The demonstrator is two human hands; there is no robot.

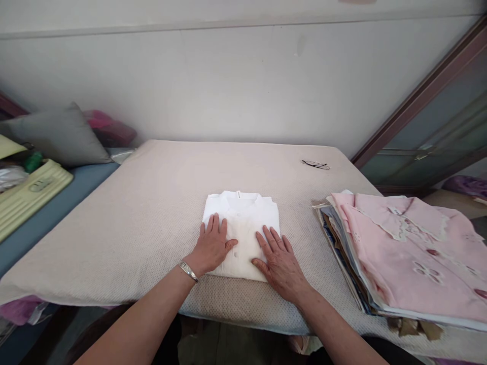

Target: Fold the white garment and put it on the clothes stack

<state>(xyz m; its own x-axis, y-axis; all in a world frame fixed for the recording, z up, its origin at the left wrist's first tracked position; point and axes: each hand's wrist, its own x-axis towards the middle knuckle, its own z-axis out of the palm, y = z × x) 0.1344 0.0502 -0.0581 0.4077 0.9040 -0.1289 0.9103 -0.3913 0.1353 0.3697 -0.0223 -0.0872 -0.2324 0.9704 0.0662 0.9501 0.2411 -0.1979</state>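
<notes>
A folded white shirt (240, 230) lies flat near the front edge of the table, its collar toward the wall and a few buttons down its middle. My left hand (213, 243) rests flat on the shirt's left side, fingers spread; a silver bracelet (188, 271) circles that wrist. On the right side of the shirt lies my right hand (277, 258), also flat with the fingers apart. Neither hand grips the fabric.
A stack of folded clothes with a pink embroidered blouse (411, 243) on top stands at the right. Eyeglasses (316, 165) lie on the covered table (163, 177) toward the back. A grey cushion (61, 134) and a yellow container (34, 197) are at the left.
</notes>
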